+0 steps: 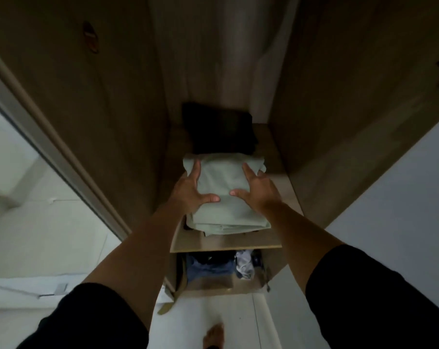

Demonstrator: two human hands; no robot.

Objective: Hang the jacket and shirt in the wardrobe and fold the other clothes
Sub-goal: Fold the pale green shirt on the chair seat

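A folded pale green garment [223,177] lies on the wardrobe shelf [228,244], on top of something dark that only peeks out at its front edge. My left hand [190,188] rests flat on its left side and my right hand [257,187] on its right side, thumbs pointing toward each other, fingers spread. Behind it on the same shelf sits a folded black garment [221,129]. A light-coloured garment [236,54] hangs above at the back of the wardrobe.
Below the shelf, a lower compartment holds blue jeans [208,268] and a crumpled white cloth [244,265]. Wooden wardrobe doors stand open on the left [87,109] and right [351,109]. My bare foot [213,336] is on the pale floor.
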